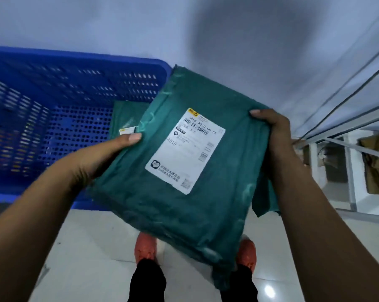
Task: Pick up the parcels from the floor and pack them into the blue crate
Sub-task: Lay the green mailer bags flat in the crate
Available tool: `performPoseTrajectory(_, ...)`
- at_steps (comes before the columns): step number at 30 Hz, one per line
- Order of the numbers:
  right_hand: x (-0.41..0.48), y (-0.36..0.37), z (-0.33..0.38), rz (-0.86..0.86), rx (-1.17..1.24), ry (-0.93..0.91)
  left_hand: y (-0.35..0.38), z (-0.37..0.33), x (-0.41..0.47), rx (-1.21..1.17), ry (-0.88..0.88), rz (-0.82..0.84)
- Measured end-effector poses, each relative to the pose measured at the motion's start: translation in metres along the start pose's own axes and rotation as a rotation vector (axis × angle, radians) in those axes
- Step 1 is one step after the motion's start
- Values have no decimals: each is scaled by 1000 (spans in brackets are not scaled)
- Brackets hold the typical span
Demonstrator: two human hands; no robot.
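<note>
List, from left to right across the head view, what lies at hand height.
The blue crate → left hand → green parcel, held by both hands → right hand → metal rack.

Two orange shoes (145,247) and black trouser legs (148,280) are seen on the glossy tiled floor (92,247). At right, cardboard boxes (378,171) are stored behind a white metal rack (350,177).

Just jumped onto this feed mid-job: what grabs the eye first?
A big green parcel with a white shipping label fills the centre, gripped at its side edges by the left hand and right hand. Left of it, the blue crate holds a second green parcel; orange shoes stand below on the tiled floor.
</note>
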State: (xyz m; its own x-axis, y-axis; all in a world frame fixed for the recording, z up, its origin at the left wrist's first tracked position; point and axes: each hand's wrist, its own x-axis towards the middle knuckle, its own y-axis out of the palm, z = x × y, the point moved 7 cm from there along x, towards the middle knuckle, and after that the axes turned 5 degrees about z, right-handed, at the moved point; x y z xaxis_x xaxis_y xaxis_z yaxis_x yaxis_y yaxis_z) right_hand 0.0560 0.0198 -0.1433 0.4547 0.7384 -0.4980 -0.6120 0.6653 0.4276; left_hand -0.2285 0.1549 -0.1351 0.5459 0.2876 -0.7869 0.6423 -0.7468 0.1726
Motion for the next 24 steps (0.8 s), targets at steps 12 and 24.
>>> performPoseTrajectory(12,18,205,-68,205,-208,171,-117,37,-43,-557,268,-265)
performPoseTrajectory(24,90,282,-257,127,-149,469,-301,53,-3,-406,32,-381)
